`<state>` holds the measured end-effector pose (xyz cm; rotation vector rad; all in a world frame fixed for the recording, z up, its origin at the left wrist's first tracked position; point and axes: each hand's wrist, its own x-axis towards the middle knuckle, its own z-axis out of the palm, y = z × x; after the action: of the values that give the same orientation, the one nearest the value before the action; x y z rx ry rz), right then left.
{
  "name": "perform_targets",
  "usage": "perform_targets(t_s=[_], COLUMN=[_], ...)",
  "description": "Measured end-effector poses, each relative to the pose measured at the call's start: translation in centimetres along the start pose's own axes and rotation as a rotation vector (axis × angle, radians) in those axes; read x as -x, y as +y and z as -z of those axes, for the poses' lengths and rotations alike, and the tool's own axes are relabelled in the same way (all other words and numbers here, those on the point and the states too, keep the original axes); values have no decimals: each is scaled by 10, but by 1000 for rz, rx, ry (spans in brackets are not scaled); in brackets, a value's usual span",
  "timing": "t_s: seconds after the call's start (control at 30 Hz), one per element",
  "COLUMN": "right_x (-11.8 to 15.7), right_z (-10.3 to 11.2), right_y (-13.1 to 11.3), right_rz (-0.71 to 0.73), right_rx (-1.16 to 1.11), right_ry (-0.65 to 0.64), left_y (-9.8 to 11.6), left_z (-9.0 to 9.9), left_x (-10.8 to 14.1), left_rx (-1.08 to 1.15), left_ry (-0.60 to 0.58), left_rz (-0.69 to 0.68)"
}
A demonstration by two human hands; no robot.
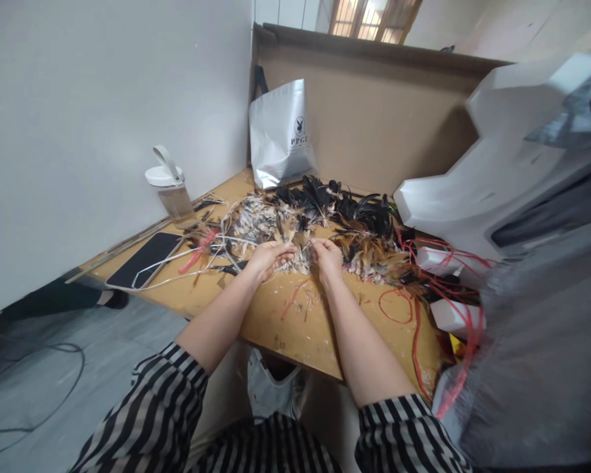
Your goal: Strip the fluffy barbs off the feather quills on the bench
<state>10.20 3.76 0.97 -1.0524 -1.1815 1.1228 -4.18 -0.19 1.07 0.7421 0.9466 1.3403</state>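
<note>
Over the middle of the wooden table, my left hand is closed in a pinch, but what its fingers hold blends into the feathers behind. Close by on the right, my right hand pinches what looks like a small feather between thumb and forefinger. Pale and speckled feathers lie just beyond my left hand. Black feather bundles spread along the back, and brown feathers with pale, tied-looking ends sit right of my right hand.
A dark phone and lidded bottle stand left, with white strips lying across. A silver bag leans against the brown back panel. Red strings trail at right beside white shapes and a grey cloth-like mass.
</note>
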Motion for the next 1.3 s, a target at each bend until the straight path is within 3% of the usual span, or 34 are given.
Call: perform_targets(t_s=[0.13, 0.47, 0.73, 1.03, 1.3], right_x=[6, 16, 18, 19, 19], right_z=[-6, -17, -17, -17, -18], right_y=[-3, -6, -8, -8, -9], right_rz=[28, 143, 54, -112, -30], right_rx=[-104, -33, -92, -164, -117], right_ry=[-2, -19, -49, -218, -108], left_y=[0, -5, -4, -5, -4], left_z=[-2, -2, -2, 0, 0], left_x=[2, 1, 0, -2, -2], left_rx=[-5, -38, -7, 31, 45], left_ry=[-26, -76, -31, -49, -86], left_rz=[29, 54, 27, -8, 14])
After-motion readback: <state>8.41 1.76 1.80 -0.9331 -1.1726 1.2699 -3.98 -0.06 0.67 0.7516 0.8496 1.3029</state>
